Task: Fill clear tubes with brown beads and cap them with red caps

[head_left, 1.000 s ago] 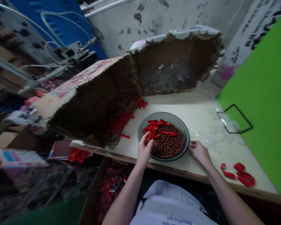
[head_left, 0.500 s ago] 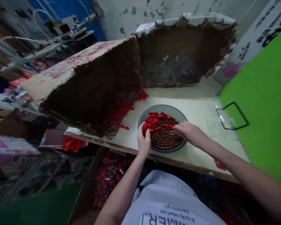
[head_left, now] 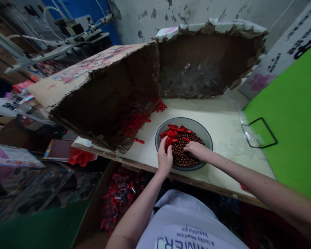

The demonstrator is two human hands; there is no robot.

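Note:
A grey bowl (head_left: 197, 133) stands on a pale tabletop (head_left: 223, 121), filled with small round brown beads (head_left: 184, 154). Bright red plastic pieces (head_left: 174, 132) lie on the beads toward the bowl's far left. My left hand (head_left: 165, 159) reaches over the near left rim, its fingertips pressed around a red piece. My right hand (head_left: 194, 149) comes in from the right, with curled fingers resting on the beads. Its fingertips partly hide what lies beneath them.
Torn cardboard walls (head_left: 103, 107) rise behind the bowl, holding clear plastic bits (head_left: 189, 79) and spilled red pieces (head_left: 136, 121). A carton of red items (head_left: 120, 193) sits below the table edge. A green board (head_left: 287, 121) bounds the right.
My right hand has moved from the tabletop beside the bowl to over the beads. My left hand stays at the bowl's near left side. The view has shifted slightly.

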